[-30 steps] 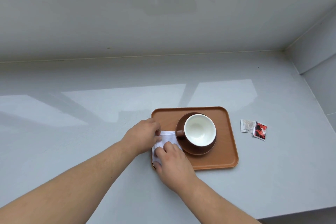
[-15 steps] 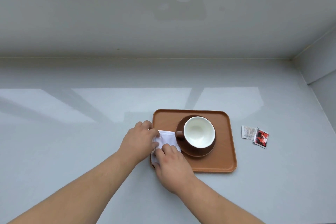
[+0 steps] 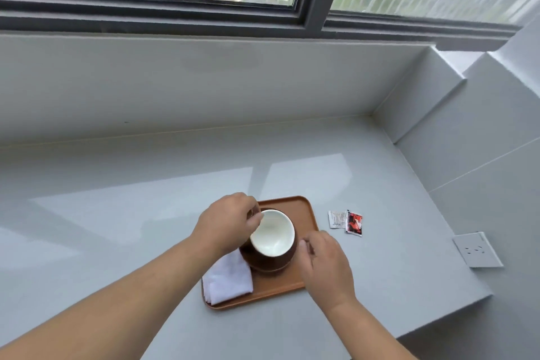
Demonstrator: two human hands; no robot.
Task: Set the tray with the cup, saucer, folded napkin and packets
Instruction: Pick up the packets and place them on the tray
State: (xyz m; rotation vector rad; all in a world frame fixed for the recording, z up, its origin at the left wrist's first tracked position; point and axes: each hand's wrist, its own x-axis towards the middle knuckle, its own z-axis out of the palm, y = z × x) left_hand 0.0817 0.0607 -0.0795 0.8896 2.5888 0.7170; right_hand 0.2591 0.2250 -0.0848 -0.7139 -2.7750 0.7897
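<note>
Two packets point(image 3: 345, 222) lie side by side on the grey counter point(image 3: 117, 213), just right of the tray point(image 3: 306, 210) and off it: one whitish with small print too fine to read, one red and black with a pale mark that I cannot make out as a word. No other writing shows anywhere that I can read. My left hand point(image 3: 230, 222) is curled over the far left side of the cup point(image 3: 273, 235), fingers bent and closed around what looks like the handle, thumb tip resting at the white inner rim; the handle itself is hidden under my fingers, so I cannot say exactly how I grip it. My right hand point(image 3: 324, 263) is half open, fingers loosely bent, its fingertips right at the right side of the brown saucer point(image 3: 263, 267); whether they touch the saucer or the cup I cannot tell. The cup, brown outside and white inside, looks empty and sits on the saucer in the middle of the orange-brown tray. The folded white napkin point(image 3: 228, 280) lies flat on the near left corner of the tray, just beside the saucer, under my left wrist. A white wall socket point(image 3: 477, 248) sits low on the wall to the right.
</note>
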